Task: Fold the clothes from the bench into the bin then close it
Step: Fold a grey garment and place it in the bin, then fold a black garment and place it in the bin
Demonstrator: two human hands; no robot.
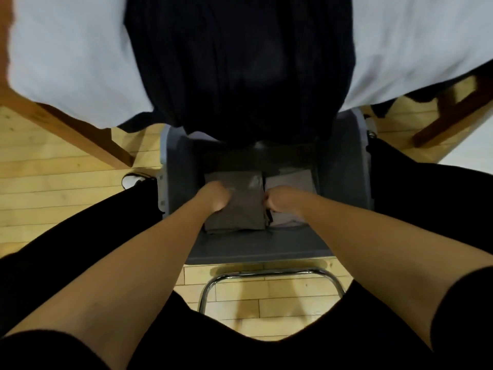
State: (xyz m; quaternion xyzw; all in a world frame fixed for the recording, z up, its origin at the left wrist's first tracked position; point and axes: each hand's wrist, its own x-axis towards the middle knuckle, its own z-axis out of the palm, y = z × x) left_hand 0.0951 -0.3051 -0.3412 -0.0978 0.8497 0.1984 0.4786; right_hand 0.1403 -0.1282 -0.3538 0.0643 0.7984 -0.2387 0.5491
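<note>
A grey bin (253, 248) stands on the floor between my legs. Inside it lies a folded grey-brown garment (240, 209). My left hand (214, 196) grips its left side with curled fingers. My right hand (278, 201) grips its right edge, fingers curled under. Beside it on the right, a light folded garment (292, 177) lies in the bin, partly hidden by my right hand. A large black garment (240, 62) hangs from the white-covered bench (66, 62) over the bin's far end.
Wooden bench legs stand at the left (80, 129) and at the right (450, 113). A chrome chair frame (266, 273) sits just in front of the bin. A white shoe (130, 180) rests on the wooden floor (53, 182) left of the bin.
</note>
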